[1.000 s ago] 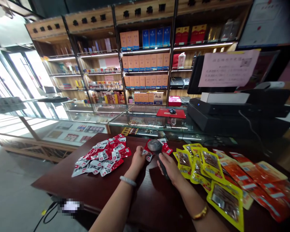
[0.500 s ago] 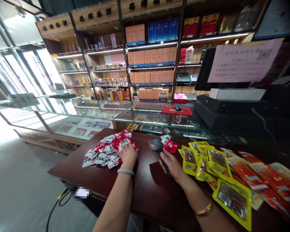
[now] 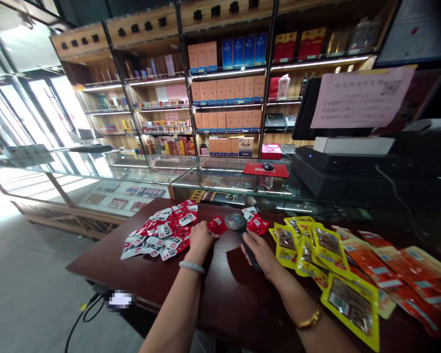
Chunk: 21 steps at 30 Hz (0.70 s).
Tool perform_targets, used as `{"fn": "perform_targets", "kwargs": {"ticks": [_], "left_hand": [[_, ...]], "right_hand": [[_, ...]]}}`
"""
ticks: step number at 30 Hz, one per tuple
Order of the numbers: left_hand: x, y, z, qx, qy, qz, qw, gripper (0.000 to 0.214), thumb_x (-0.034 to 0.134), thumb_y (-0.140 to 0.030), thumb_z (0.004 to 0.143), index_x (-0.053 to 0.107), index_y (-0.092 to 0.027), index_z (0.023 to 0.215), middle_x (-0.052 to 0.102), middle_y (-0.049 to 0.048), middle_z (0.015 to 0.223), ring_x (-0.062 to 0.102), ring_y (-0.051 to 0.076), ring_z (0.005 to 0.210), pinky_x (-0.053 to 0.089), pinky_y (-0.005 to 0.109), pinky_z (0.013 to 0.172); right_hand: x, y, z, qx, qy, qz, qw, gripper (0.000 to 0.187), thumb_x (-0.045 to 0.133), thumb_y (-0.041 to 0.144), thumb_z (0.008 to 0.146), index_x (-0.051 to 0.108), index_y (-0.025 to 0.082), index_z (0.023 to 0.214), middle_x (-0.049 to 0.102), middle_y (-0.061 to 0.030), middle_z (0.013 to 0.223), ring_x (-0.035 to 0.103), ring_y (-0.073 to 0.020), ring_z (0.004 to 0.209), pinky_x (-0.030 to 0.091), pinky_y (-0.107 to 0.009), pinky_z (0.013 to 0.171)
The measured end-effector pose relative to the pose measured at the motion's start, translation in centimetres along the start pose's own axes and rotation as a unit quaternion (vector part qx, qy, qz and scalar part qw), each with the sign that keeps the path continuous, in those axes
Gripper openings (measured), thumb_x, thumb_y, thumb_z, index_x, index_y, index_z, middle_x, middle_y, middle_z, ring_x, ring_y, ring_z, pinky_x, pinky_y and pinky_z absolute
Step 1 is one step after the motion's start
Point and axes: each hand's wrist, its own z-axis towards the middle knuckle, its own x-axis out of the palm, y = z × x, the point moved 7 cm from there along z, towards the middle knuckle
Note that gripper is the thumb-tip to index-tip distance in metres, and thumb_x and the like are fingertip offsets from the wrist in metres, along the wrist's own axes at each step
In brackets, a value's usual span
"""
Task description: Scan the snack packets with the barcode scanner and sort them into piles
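Note:
My left hand point(image 3: 202, 240) is closed on a small red snack packet point(image 3: 217, 225), which lies just past the fingertips beside the scanner's head. To its left spreads a heap of red and white snack packets point(image 3: 165, 230) on the dark wooden table point(image 3: 220, 299). The handle of a black barcode scanner point(image 3: 236, 223) is wrapped in my right hand point(image 3: 260, 255), the head facing left toward the red packet. Behind the scanner lie a few more red and white packets point(image 3: 256, 221).
Yellow-edged snack bags point(image 3: 330, 245) and orange-red bags point(image 3: 385, 264) cover the table's right side. Beyond the table runs a glass display counter point(image 3: 191, 171) with a mouse point(image 3: 268, 166) on a red mat. A monitor with a pink paper sheet point(image 3: 360, 100) stands at right.
My left hand has come away from the heap, a little to the right, with a red packet now at its fingers. My right hand keeps the scanner in nearly the same place.

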Motion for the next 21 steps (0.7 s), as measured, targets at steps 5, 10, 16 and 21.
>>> {"fn": "perform_targets", "kwargs": {"ticks": [5,10,16,21], "left_hand": [[0.7,-1.0,0.2,0.031,0.009,-0.105,0.994,0.034,0.068,-0.037,0.081,0.052,-0.019,0.106,0.070,0.0092,0.099,0.066,0.023,0.096,0.039,0.027,0.071],[0.7,-1.3,0.1,0.051,-0.008,-0.150,0.987,0.031,0.070,-0.038,0.080,0.052,-0.021,0.099,0.070,0.0054,0.093,0.067,0.022,0.092,0.038,0.026,0.069],[1.0,-1.4,-0.2,0.029,-0.005,-0.208,0.978,0.033,0.066,-0.037,0.082,0.054,-0.019,0.106,0.071,0.0086,0.095,0.067,0.025,0.092,0.044,0.030,0.075],[3.1,-5.4,-0.8,0.165,0.068,-0.473,0.863,0.046,0.066,-0.018,0.076,0.056,-0.016,0.121,0.067,0.0118,0.119,0.062,0.024,0.114,0.045,0.036,0.099]], "right_hand": [[0.3,0.0,-0.1,-0.012,0.017,0.006,1.000,0.042,0.059,0.063,0.084,0.048,0.022,0.079,0.050,0.0068,0.056,0.039,-0.0068,0.039,0.030,-0.018,0.035],[0.3,0.6,-0.4,-0.025,0.016,0.003,1.000,0.043,0.059,0.063,0.084,0.048,0.022,0.077,0.050,0.0066,0.056,0.039,-0.0069,0.039,0.031,-0.019,0.036],[0.3,0.8,-0.5,-0.012,0.008,0.012,1.000,0.045,0.062,0.065,0.080,0.049,0.023,0.080,0.049,0.0070,0.054,0.038,-0.0076,0.039,0.029,-0.020,0.036],[0.6,1.0,-0.6,-0.023,0.021,0.022,0.999,0.043,0.063,0.063,0.080,0.052,0.022,0.085,0.049,0.0069,0.055,0.038,-0.0077,0.039,0.028,-0.020,0.037]]}}
